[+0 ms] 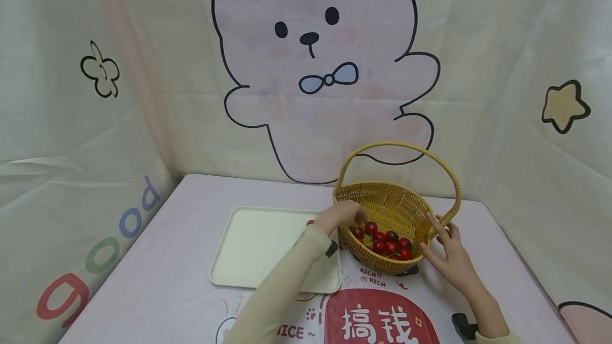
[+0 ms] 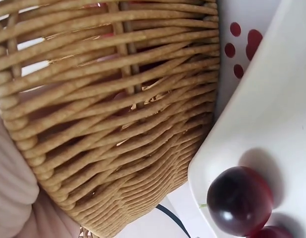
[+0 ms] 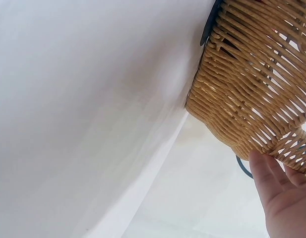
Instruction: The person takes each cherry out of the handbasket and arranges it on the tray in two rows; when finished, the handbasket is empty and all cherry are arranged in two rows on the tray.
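Observation:
A yellow woven basket (image 1: 377, 264) with a tall arched handle holds several dark red cherries (image 1: 379, 247). My left hand (image 1: 341, 215) reaches over its left rim, bent fingers down by the cherries; their tips are hidden, so whether they pinch one cannot be seen. In the left wrist view, part of that hand (image 2: 14, 183) lies along the rim. My right hand (image 1: 451, 259) holds the basket's right rim by the handle base. Its fingers (image 3: 264, 173) touch the wicker in the right wrist view. A cream tray (image 1: 258, 248) left of the basket carries two cherries (image 2: 239, 201) near its corner.
A white printed cloth (image 1: 162, 291) with a red patch (image 1: 377, 317) covers the table. Behind it hangs a backdrop (image 1: 315, 121) with a bear drawing; fabric walls stand at both sides. The basket's handle (image 1: 397, 144) arches above the hands.

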`<action>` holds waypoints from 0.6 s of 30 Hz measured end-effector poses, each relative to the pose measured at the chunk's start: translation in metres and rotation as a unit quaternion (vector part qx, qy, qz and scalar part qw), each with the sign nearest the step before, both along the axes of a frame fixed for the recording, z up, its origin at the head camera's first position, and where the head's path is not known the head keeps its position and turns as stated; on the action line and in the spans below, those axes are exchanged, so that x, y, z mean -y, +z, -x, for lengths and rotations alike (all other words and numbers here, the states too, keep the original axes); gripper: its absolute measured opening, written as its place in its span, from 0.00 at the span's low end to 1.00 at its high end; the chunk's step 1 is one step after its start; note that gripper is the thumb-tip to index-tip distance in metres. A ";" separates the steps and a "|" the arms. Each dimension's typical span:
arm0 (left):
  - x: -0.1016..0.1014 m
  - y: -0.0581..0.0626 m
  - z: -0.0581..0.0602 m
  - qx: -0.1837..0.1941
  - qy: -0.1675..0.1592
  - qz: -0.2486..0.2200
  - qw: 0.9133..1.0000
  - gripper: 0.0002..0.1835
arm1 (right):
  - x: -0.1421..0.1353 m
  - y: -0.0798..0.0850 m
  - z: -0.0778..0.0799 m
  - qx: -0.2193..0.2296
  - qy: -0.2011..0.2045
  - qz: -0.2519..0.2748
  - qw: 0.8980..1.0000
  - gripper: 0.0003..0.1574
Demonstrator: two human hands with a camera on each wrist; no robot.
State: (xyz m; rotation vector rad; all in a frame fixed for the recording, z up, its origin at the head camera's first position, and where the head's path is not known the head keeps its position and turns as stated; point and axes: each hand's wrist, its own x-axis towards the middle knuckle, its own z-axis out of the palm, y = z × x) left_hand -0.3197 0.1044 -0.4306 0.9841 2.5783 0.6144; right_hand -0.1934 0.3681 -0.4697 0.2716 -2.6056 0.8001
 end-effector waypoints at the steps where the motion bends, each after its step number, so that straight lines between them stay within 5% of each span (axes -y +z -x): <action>1: 0.000 0.000 0.000 -0.002 -0.002 0.004 1.000 0.15 | 0.000 0.000 0.000 0.001 0.000 0.000 1.000 0.54; 18: -0.005 0.003 -0.003 -0.016 0.001 0.054 0.998 0.15 | 0.000 0.000 0.000 -0.005 0.004 -0.002 1.000 0.53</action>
